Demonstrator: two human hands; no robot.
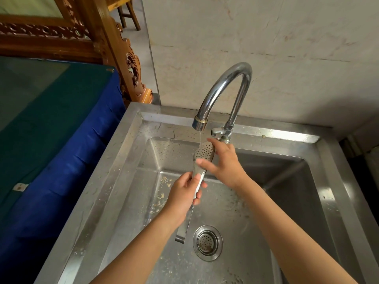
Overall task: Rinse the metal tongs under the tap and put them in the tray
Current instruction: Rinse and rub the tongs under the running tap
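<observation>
The metal tongs (203, 151) are held upright over the steel sink (127, 148), their perforated head right under the curved tap's (225, 89) spout. A thin stream of water falls onto the head. My left hand (185, 192) grips the tongs around the middle of the handle; the looped end hangs below it near the drain. My right hand (223, 162) holds the perforated head, thumb on its front and fingers wrapped behind it. No tray is in view.
The sink basin holds scattered food bits and a round drain strainer (207, 242). A table with a blue cloth (67, 140) stands to the left, carved wooden furniture (114, 48) behind it. A pale wall (266, 48) backs the sink.
</observation>
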